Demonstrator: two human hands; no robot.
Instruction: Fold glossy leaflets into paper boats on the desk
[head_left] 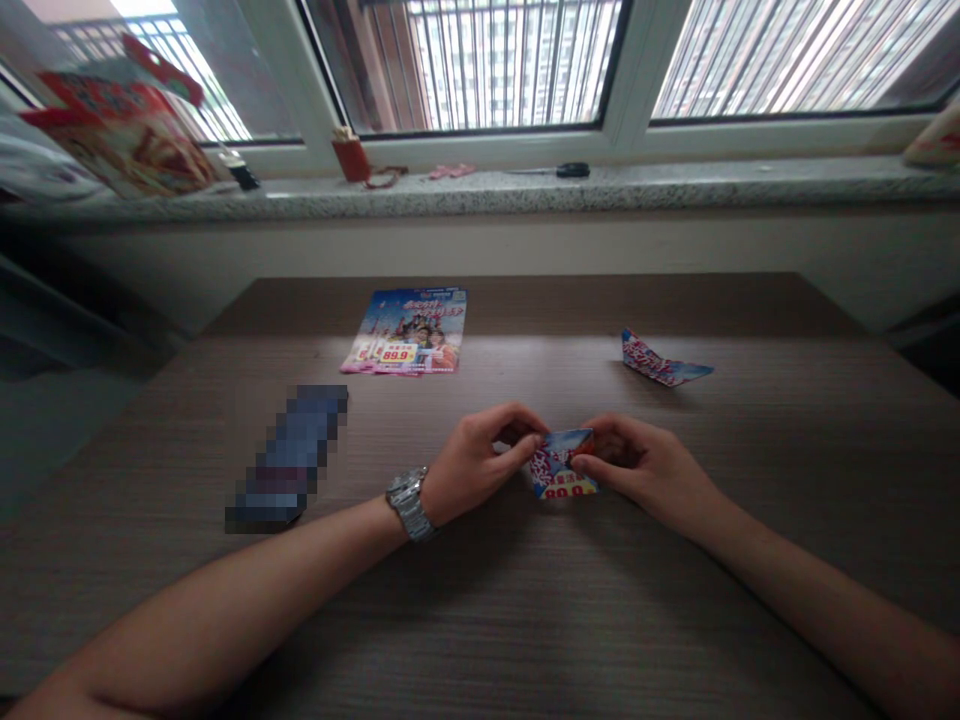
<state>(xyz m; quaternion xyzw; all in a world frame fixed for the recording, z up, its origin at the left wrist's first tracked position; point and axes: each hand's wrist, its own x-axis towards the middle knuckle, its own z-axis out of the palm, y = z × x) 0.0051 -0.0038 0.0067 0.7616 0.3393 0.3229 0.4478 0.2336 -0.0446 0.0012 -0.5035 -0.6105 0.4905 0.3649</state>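
Note:
A small folded piece of colourful printed paper sits just above the wooden table, pinched from both sides. My left hand, with a metal watch at the wrist, grips its left edge with curled fingers. Its right edge is pinched by my right hand, thumb and fingers pressed together. Both forearms rest low over the table.
A flat stack of printed flyers lies farther back on the table, and a folded paper shape lies at the right. A blurred dark object rests at the left. The window sill carries a red cup, a red bag and small items.

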